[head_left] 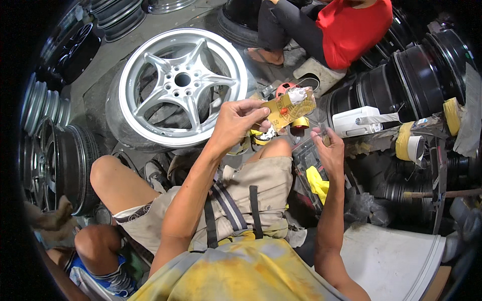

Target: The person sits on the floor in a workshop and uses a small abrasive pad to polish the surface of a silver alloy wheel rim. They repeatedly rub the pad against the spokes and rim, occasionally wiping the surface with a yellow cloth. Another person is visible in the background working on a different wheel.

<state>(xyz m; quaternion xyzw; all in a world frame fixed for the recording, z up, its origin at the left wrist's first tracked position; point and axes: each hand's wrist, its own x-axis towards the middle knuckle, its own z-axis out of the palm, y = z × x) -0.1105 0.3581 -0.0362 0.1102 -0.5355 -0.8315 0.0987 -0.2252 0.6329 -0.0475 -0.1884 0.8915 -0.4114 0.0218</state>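
My left hand pinches the near end of a yellow sheet of sandpaper, its printed backing facing up. A lump of white paste sits at the sheet's far end, with a small orange-red dab beside it. To the right, my right hand is closed, fingertips together around something small and greyish that I cannot make out. Left of my left hand, a silver five-spoke wheel rim lies flat on a tire.
Black wheel rims line the right side, near a white plastic container and yellow tape rolls. A yellow cloth lies below my right hand. A person in a red shirt sits ahead; another person's knee is at lower left.
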